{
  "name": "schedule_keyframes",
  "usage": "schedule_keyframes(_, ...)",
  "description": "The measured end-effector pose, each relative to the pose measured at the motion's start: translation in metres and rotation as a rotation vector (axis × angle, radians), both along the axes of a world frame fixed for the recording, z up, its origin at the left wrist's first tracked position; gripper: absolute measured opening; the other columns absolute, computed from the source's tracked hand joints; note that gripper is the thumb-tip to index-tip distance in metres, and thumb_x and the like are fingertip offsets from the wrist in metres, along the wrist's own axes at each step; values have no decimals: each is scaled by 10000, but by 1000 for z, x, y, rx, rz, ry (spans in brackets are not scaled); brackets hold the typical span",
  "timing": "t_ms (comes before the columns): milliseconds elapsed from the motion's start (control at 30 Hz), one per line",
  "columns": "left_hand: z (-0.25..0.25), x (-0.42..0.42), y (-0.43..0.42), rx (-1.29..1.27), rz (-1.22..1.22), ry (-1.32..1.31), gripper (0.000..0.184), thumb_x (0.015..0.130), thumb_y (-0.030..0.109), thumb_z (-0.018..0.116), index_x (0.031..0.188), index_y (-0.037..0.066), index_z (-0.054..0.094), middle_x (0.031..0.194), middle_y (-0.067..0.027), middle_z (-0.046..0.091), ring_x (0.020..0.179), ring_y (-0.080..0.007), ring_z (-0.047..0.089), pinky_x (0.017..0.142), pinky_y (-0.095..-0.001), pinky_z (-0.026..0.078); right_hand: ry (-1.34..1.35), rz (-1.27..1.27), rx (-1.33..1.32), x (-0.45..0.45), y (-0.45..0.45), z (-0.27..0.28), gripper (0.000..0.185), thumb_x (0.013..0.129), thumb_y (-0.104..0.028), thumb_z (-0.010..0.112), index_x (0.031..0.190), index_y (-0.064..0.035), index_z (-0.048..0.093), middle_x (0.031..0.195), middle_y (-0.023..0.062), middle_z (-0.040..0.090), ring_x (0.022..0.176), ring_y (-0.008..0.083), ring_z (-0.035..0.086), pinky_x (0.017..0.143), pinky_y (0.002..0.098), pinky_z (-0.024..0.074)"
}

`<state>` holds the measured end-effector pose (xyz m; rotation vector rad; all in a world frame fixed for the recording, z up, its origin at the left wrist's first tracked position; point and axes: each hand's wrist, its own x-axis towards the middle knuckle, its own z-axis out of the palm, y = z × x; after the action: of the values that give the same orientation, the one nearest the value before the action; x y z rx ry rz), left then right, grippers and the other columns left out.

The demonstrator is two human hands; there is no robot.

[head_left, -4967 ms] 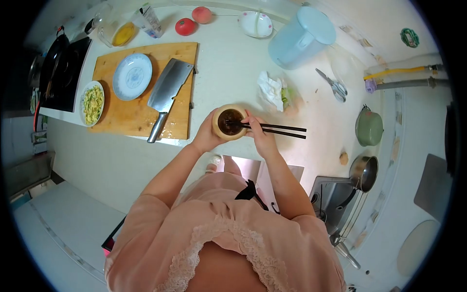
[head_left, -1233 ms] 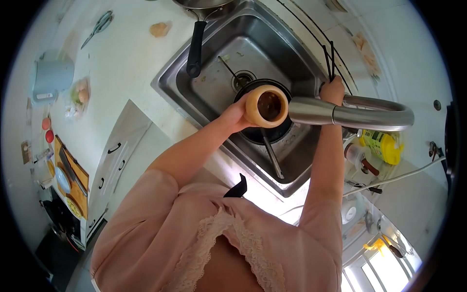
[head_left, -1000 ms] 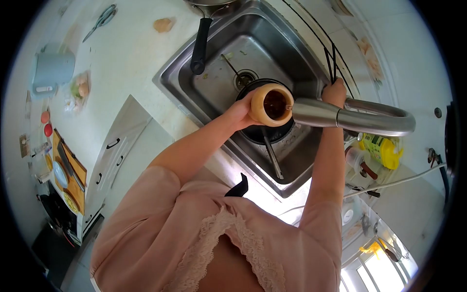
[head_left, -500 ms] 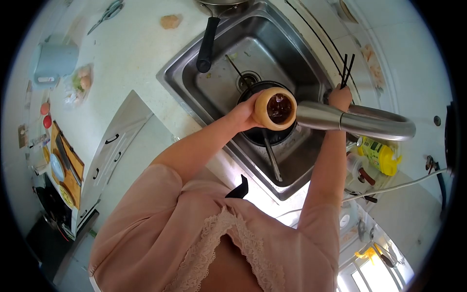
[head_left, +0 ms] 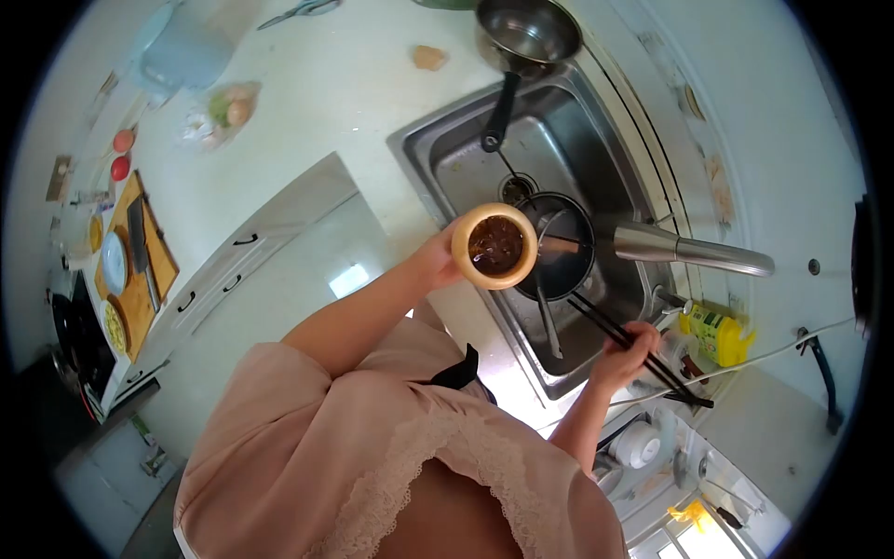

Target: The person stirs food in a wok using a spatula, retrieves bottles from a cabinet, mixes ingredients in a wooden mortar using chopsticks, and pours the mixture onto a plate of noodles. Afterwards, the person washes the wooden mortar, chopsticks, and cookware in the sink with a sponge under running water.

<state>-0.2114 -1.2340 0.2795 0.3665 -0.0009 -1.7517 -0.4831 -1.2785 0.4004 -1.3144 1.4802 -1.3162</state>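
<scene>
My left hand (head_left: 441, 258) is wrapped round a pale wooden cup (head_left: 462, 250) with dark reddish-brown liquid inside. The cup is above the near left side of the sink (head_left: 596, 359), overlapping a black pan (head_left: 579, 272) in the basin. Closed round a pair of black chopsticks (head_left: 601, 323), my right hand (head_left: 626, 358) is over the sink's near right corner. Their far tips point toward the pan's rim; I cannot tell if they touch it. A long metal utensil (head_left: 549, 326) leans out of the pan. The faucet (head_left: 694, 250) is to the right of the cup.
A saucepan (head_left: 528, 35) sits at the sink's far corner, its black handle over the basin. A yellow bottle (head_left: 715, 337) and a white cord (head_left: 773, 354) are on the right. Farther left are a cutting board (head_left: 166, 265) with a cleaver (head_left: 139, 244) and a blue-grey container (head_left: 182, 51).
The view has shifted. The cup has moved left, away from the faucet. My right hand has come from behind the faucet to the near corner, its chopsticks now slanting toward the pan.
</scene>
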Motion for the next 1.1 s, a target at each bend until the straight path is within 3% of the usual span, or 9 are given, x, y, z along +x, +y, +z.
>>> schedule_keyframes(133, 20, 38, 60, 136, 62, -97, 381, 966, 328, 429, 1200, 40, 514, 1148, -76, 592, 1045, -183, 584, 907, -368, 497, -147, 484, -222, 93, 41, 72, 236, 932, -249, 444, 912, -18, 487, 762, 92, 504, 528, 137, 491, 463, 218, 388)
schedule_keyframes(200, 37, 63, 97, 77, 84, -87, 396, 970, 344, 409, 1196, 36, 515, 1147, -82, 592, 1043, -188, 585, 908, -366, 496, -143, 843, -94, 141, 58, 91, 59, 857, -7, 569, 897, 37, 566, 813, 120, 591, 631, 167, 600, 582, 250, 499)
schedule_keyframes(367, 72, 106, 209, 84, 321, -44, 407, 977, 353, 378, 1198, 36, 508, 1164, -83, 581, 1048, -200, 582, 919, -366, 490, 226, 1413, -228, 257, 128, 113, 80, 809, -74, 658, 840, -6, 632, 762, 135, 629, 672, 246, 605, 617, 306, 479)
schedule_keyframes(567, 106, 145, 356, 190, 672, -128, 421, 979, 363, 367, 1231, 47, 484, 1206, -91, 558, 1071, -206, 577, 916, -395, 501, 323, 1677, 36, 336, 243, 155, 131, 832, -100, 635, 810, 29, 631, 733, 141, 624, 648, 244, 578, 596, 313, 450)
schedule_keyframes(700, 113, 155, 452, 211, 884, -118, 435, 977, 385, 357, 1240, 63, 486, 1197, -91, 565, 1051, -214, 593, 868, -400, 528, 261, 1830, -372, 389, 333, 159, 159, 847, -118, 606, 799, 33, 618, 713, 129, 615, 629, 214, 579, 573, 322, 446)
schedule_keyframes(833, 125, 150, 540, 191, 1118, -57, 374, 959, 341, 445, 1180, 52, 530, 1153, -91, 592, 1016, -211, 605, 884, -388, 518, 203, 2087, 13, 419, 416, 168, 205, 861, -163, 587, 795, 27, 626, 683, 131, 590, 594, 215, 565, 559, 323, 430)
schedule_keyframes(933, 132, 142, 595, 194, 1257, 9, 385, 958, 357, 442, 1183, 57, 527, 1162, -93, 587, 1026, -216, 600, 892, -416, 514, 279, 2179, -335, 448, 468, 168, 216, 862, -171, 595, 804, 35, 629, 671, 124, 591, 561, 191, 566, 531, 310, 428)
schedule_keyframes(1033, 129, 137, 638, 209, 1425, -36, 442, 958, 418, 383, 1226, 89, 504, 1159, -89, 588, 1034, -228, 604, 822, -474, 530, 395, 2402, -13, 462, 530, 183, 235, 858, -178, 608, 812, 52, 630, 622, 103, 602, 571, 185, 580, 541, 287, 444)
schedule_keyframes(1100, 133, 134, 666, 152, 1535, 69, 406, 964, 374, 407, 1199, 62, 517, 1155, -100, 590, 1030, -232, 601, 875, -449, 514, 248, 2465, -235, 479, 566, 174, 234, 857, -183, 616, 810, 45, 634, 604, 89, 596, 577, 160, 581, 541, 267, 446)
